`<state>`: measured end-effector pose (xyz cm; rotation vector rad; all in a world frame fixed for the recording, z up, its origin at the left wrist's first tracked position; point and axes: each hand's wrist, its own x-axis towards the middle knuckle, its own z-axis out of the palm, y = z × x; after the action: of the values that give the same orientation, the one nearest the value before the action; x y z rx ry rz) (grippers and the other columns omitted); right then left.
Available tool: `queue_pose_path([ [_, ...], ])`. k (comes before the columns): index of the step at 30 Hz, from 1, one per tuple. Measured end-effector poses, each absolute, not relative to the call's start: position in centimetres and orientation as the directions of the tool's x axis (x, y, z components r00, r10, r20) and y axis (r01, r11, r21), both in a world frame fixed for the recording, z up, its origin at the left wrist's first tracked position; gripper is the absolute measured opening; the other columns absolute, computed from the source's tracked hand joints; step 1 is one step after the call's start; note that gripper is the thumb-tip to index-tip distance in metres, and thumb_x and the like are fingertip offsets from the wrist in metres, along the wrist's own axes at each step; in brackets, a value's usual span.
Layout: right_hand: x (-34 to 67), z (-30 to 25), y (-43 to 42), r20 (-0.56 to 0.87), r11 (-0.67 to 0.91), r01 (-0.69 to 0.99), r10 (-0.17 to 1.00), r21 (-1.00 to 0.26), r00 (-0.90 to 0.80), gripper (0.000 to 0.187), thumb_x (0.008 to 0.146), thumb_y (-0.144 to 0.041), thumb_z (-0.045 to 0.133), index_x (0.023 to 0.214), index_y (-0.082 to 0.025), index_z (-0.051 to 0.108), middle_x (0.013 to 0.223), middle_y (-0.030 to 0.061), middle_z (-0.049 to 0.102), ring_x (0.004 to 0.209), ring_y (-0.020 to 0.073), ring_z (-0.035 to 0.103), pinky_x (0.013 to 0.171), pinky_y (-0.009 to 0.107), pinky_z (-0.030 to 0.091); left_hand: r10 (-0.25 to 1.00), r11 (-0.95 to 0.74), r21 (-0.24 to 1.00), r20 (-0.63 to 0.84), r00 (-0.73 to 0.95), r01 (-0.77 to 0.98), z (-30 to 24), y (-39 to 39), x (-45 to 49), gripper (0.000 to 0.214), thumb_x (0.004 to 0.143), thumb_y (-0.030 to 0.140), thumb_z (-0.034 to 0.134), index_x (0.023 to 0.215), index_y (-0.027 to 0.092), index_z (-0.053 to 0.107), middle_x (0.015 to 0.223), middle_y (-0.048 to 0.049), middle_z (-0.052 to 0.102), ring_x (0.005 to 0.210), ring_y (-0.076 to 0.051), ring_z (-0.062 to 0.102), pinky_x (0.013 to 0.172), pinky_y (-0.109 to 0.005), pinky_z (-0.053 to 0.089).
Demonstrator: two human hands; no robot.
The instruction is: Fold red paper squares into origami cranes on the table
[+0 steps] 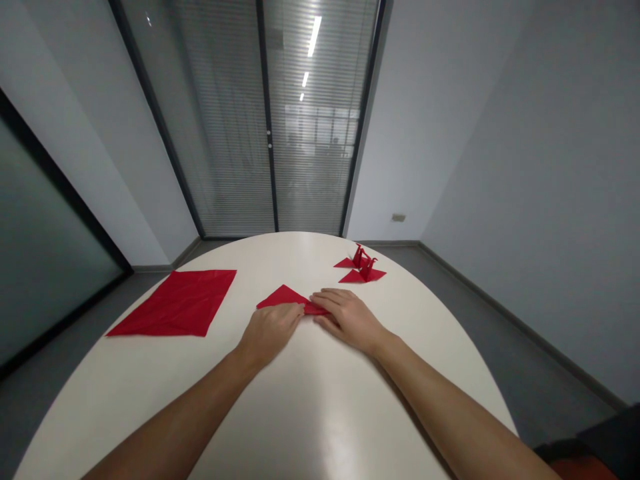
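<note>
A small piece of red paper, folded into a triangle, lies flat on the white round table. My left hand rests on its near left edge with the fingers curled and the fingertips pressing the paper down. My right hand lies on its right end, fingers stretched flat and pressing the fold. Both hands touch each other over the paper's near edge, which they hide.
A stack of flat red paper squares lies at the table's left. Two finished red paper cranes stand at the far right. Beyond the table are a glass door with blinds and grey walls.
</note>
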<state>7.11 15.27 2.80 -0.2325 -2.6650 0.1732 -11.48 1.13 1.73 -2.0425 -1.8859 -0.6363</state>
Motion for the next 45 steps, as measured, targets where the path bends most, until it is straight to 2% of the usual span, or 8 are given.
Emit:
queue_pose_path([
  [5, 6.7, 1.8, 15.5, 0.359, 0.969, 0.11, 0.186, -0.221, -0.915, 0.033, 0.103, -0.027, 0.049, 0.134, -0.025, 0.063, 0.119, 0.0078, 0.074, 0.118, 0.024, 0.066, 0.1, 0.039, 0.05, 0.875, -0.147, 0.127, 0.48, 0.069, 0.981, 1.9, 1.1, -11.2, 0.019, 0.099, 0.024, 0.053, 0.108, 0.02, 0.069, 0.103, -0.0042, 0.078, 0.089, -0.02, 0.074, 0.073, -0.029, 0.057],
  [20, 7.1, 2.3, 16.1, 0.311, 0.952, 0.191, 0.262, -0.241, -0.913, 0.037, 0.099, -0.016, 0.051, 0.131, -0.026, 0.066, 0.122, 0.0078, 0.073, 0.114, 0.0239, 0.067, 0.098, 0.038, 0.051, 0.877, -0.097, 0.114, 0.479, 0.031, 0.989, 0.9, 1.3, -11.9, 0.029, 0.103, 0.023, 0.045, 0.114, 0.023, 0.071, 0.108, -0.0018, 0.078, 0.09, -0.019, 0.075, 0.076, -0.029, 0.058],
  [23, 7.2, 2.4, 16.0, 0.358, 0.923, 0.178, 0.303, -0.341, -0.883, 0.029, 0.1, -0.022, 0.052, 0.122, -0.024, 0.072, 0.115, 0.0074, 0.075, 0.108, 0.0231, 0.068, 0.096, 0.037, 0.052, 0.866, -0.012, 0.136, 0.496, -0.057, 0.991, 1.1, 1.2, -11.8, 0.026, 0.102, 0.026, 0.048, 0.11, 0.023, 0.072, 0.101, -0.0017, 0.079, 0.084, -0.02, 0.076, 0.07, -0.028, 0.057],
  [25, 7.2, 2.4, 16.1, 0.378, 0.862, 0.161, 0.369, -0.481, -0.849, 0.026, 0.099, -0.029, 0.055, 0.115, -0.024, 0.075, 0.111, 0.0069, 0.076, 0.103, 0.023, 0.07, 0.093, 0.037, 0.053, 0.852, 0.033, 0.16, 0.512, -0.112, 0.987, 1.2, 1.3, -11.8, 0.024, 0.101, 0.026, 0.05, 0.109, 0.023, 0.072, 0.1, -0.0016, 0.079, 0.082, -0.02, 0.075, 0.068, -0.028, 0.056],
  [28, 7.0, 2.0, 16.4, 0.346, 0.67, 0.11, 0.508, -0.734, -0.789, 0.023, 0.092, -0.037, 0.066, 0.104, -0.023, 0.079, 0.105, 0.0068, 0.078, 0.097, 0.024, 0.072, 0.089, 0.037, 0.055, 0.836, 0.055, 0.199, 0.526, -0.154, 0.978, 1.2, 1.3, -11.9, 0.023, 0.101, 0.028, 0.05, 0.108, 0.024, 0.071, 0.1, -0.0013, 0.079, 0.081, -0.02, 0.075, 0.067, -0.027, 0.054],
  [31, 6.8, 1.7, 16.9, 0.317, 0.486, 0.031, 0.616, -0.873, -0.721, 0.027, 0.083, -0.042, 0.075, 0.097, -0.02, 0.079, 0.098, 0.0078, 0.079, 0.092, 0.0251, 0.072, 0.087, 0.039, 0.055, 0.816, 0.031, 0.254, 0.553, -0.171, 0.967, 1.1, 1.3, -11.9, 0.024, 0.102, 0.029, 0.048, 0.109, 0.024, 0.07, 0.099, -0.0015, 0.079, 0.08, -0.019, 0.075, 0.068, -0.026, 0.054],
  [38, 6.2, 1.4, 17.0, 0.325, 0.35, -0.11, 0.647, -0.93, -0.69, 0.042, 0.09, -0.056, 0.062, 0.095, -0.018, 0.077, 0.091, 0.0067, 0.076, 0.084, 0.0197, 0.068, 0.082, 0.035, 0.053, 0.773, 0.026, 0.371, 0.582, -0.254, 0.928, 1.0, 1.0, -11.7, 0.024, 0.101, 0.03, 0.049, 0.111, 0.024, 0.07, 0.098, -0.0024, 0.079, 0.077, -0.018, 0.075, 0.071, -0.025, 0.055],
  [45, 5.9, 1.3, 17.1, 0.3, 0.232, -0.191, 0.709, -0.954, -0.638, 0.038, 0.085, -0.054, 0.069, 0.098, -0.019, 0.076, 0.089, 0.0066, 0.075, 0.082, 0.02, 0.067, 0.081, 0.035, 0.053, 0.786, -0.021, 0.426, 0.566, -0.249, 0.904, 1.1, 0.9, -11.6, 0.029, 0.102, 0.026, 0.044, 0.112, 0.023, 0.071, 0.102, -0.0039, 0.079, 0.083, -0.019, 0.075, 0.078, -0.027, 0.057],
])
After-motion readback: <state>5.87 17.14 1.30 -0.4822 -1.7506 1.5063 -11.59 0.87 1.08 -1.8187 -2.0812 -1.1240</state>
